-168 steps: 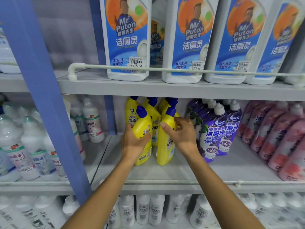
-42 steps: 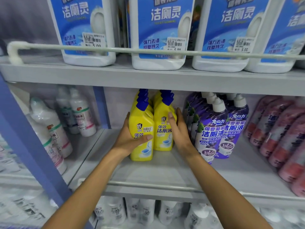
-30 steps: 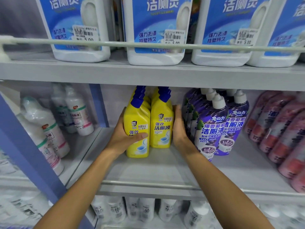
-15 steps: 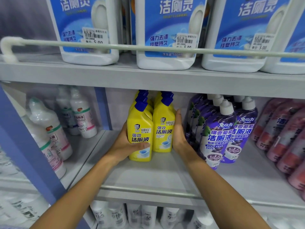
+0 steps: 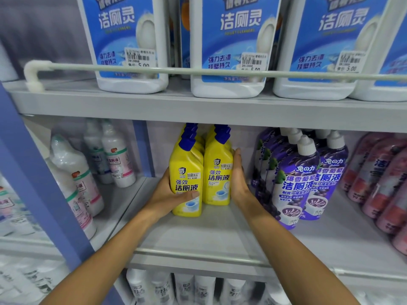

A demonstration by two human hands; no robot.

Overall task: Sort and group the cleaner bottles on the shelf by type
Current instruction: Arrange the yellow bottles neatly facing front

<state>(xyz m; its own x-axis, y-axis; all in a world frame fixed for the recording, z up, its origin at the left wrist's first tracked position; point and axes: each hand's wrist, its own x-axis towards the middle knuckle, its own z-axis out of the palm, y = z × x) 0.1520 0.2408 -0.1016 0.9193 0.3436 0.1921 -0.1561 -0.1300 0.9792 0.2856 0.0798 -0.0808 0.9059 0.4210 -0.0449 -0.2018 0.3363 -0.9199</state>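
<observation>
Several yellow cleaner bottles with blue caps stand in two rows on the middle shelf (image 5: pixel 198 234). My left hand (image 5: pixel 169 194) wraps the front left yellow bottle (image 5: pixel 186 172), thumb across its label. The front right yellow bottle (image 5: pixel 218 172) stands beside it and slightly further back. My right hand (image 5: pixel 239 179) lies flat, fingers straight, against that bottle's right side. Purple cleaner bottles (image 5: pixel 295 179) with white caps stand in rows to the right, a small gap away from my right hand.
Pink bottles (image 5: pixel 383 177) fill the far right of the shelf. White bottles (image 5: pixel 116 159) stand left of the blue upright (image 5: pixel 33 183). Large white jugs with blue labels (image 5: pixel 231 40) sit on the upper shelf behind a rail (image 5: pixel 176 70). White bottles fill the lower shelf.
Both hands have pushed the yellow bottles into two tidy rows with labels facing front. My right hand has gone from gripping a bottle to pressing flat on its side.
</observation>
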